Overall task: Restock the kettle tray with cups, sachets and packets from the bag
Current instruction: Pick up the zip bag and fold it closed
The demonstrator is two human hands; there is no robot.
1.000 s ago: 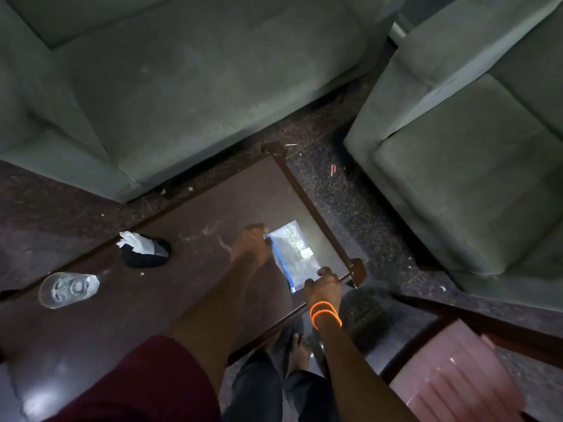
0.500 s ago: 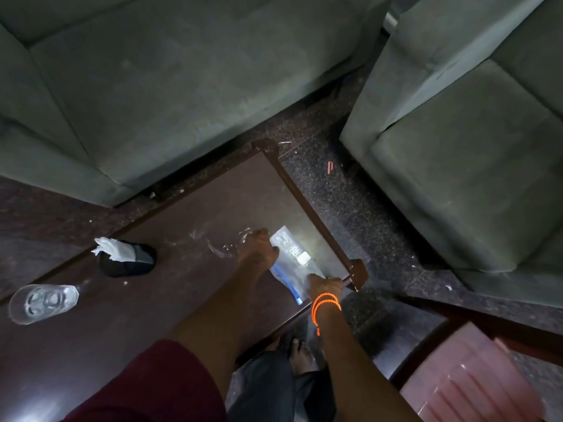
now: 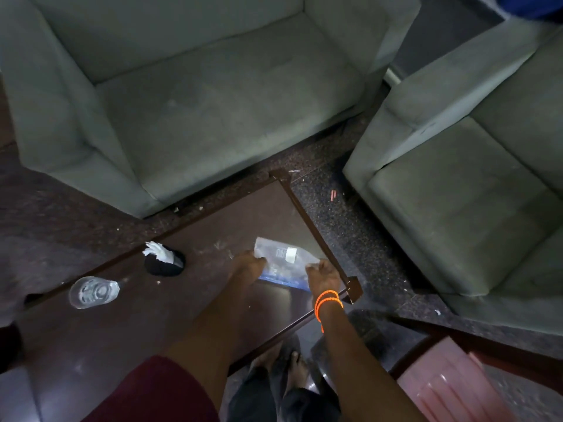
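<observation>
A clear zip bag (image 3: 281, 261) with a blue seal strip and a white label lies near the right end of the dark wooden table (image 3: 152, 306). My left hand (image 3: 246, 264) grips the bag's left edge. My right hand (image 3: 324, 275), with orange bands on the wrist, grips its right corner by the seal. The bag's contents are too dim to make out. No kettle tray is in view.
A black holder with white tissue (image 3: 164, 261) and an upright clear glass (image 3: 93, 292) stand on the table's left part. Grey sofas (image 3: 198, 102) (image 3: 472, 193) flank the table. A pink ribbed object (image 3: 451, 388) sits at lower right. My bare feet (image 3: 283, 363) are under the table edge.
The view shifted, and both hands kept hold of the bag. The bag turned from lengthwise to lying across between my hands, with the right hand now at its right corner.
</observation>
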